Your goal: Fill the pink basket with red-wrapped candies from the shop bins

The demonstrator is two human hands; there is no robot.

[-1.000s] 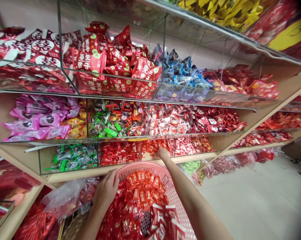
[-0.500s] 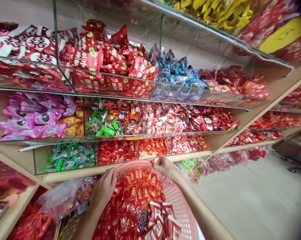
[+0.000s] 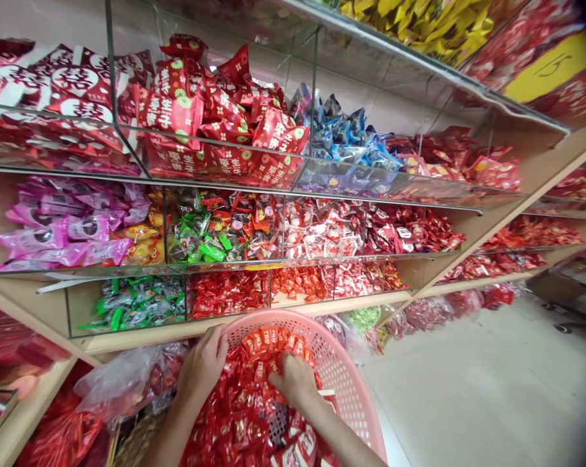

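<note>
A pink perforated basket (image 3: pixel 354 383) holds red candy packets (image 3: pixel 244 395) and orange-red ones (image 3: pixel 266 340), plus some red-and-white packets (image 3: pixel 305 447) near the bottom. My left hand (image 3: pixel 202 360) is closed on the basket's left rim. Inside the basket, my right hand (image 3: pixel 295 379) lies over the orange-red packets with its fingers bent down among them; whatever is under its fingertips is hidden. Just beyond the basket's far rim, the lowest shelf has a compartment of orange-red candies (image 3: pixel 300 284) and one of red candies (image 3: pixel 229 292).
Shelves with clear dividers hold large red packets (image 3: pixel 176 110), blue packets (image 3: pixel 351 149), purple packets (image 3: pixel 44 237) and green-wrapped candies (image 3: pixel 141 301). Plastic bags (image 3: pixel 122 379) lie below at left. Pale floor (image 3: pixel 468 376) shows at right.
My right hand has moved from the basket's far rim down into the basket, onto the orange-red packets. My left hand remains on the rim.
</note>
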